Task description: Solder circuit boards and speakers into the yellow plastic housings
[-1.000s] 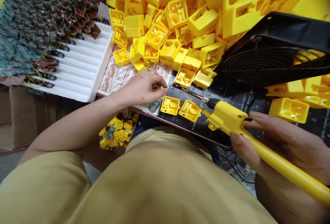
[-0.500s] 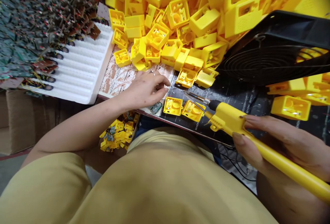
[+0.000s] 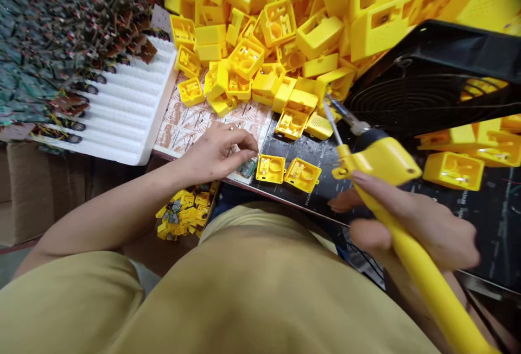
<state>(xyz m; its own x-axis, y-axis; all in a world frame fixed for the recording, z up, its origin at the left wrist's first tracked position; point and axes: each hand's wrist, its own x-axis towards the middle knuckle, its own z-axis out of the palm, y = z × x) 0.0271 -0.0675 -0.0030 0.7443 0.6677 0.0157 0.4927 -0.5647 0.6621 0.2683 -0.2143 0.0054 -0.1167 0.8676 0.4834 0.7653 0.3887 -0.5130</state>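
Curling its fingers narrowly over a tiny circuit board (image 3: 246,169), the left hand (image 3: 215,154) sits right at it, though I can't tell if it's pinching. Two yellow plastic housings (image 3: 271,169) lie on the black mat (image 3: 321,153), and the right hand (image 3: 407,229) wraps tight around a yellow power screwdriver (image 3: 378,161).

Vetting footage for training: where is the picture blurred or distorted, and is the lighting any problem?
Head view: the right hand and yellow handheld tool with thin metal shaft look motion-blurred; the left hand looks sharper; yellow plastic housings at upper right look stretched by wide-angle distortion; lighting is even, without strong glare.
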